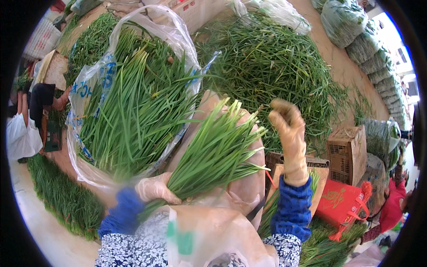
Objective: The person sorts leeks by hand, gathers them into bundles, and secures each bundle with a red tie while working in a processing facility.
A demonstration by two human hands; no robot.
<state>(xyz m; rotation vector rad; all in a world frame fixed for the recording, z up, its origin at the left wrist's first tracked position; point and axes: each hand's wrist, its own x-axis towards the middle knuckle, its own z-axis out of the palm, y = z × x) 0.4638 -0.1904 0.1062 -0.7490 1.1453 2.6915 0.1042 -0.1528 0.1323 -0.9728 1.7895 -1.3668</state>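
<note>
A bunch of garlic chives (213,153) lies across my lap, its pale cut ends pointing up and to the right. My left hand (156,188), in a pale glove, is closed around the leafy lower end. Off to the right of the bunch, my right hand (288,122) is raised in a tan glove. Its fingers are bent but apart, slightly blurred, and nothing shows in them. Left of the bunch, a large clear plastic bag (76,153) with blue print stands wide-mouthed around many loose garlic chives (133,102).
A big heap of loose green leaves (271,66) lies ahead. To the right are a brown crate (347,153), a red box (340,200) and stacked filled bags (378,58). Bundled greens (66,196) line the floor at left. People sit at both sides.
</note>
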